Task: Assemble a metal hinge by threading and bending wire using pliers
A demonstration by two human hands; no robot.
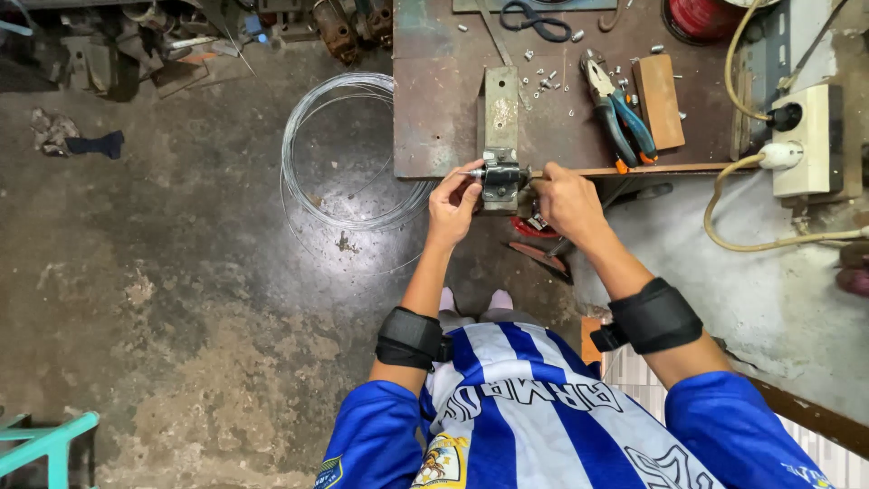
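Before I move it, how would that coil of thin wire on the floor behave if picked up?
The wire coil probably flexes and sags, since its loops are thin and loosely spread. It looks light. Loose strands could spring apart or snag the workbench edge it lies against.

I count one coil of thin grey steel wire (348, 154) on the floor at left, one blue-and-orange-handled pair of pliers (615, 113), one black-handled pair of scissors (536, 18) far off, and one small wooden block (659, 100) at right.
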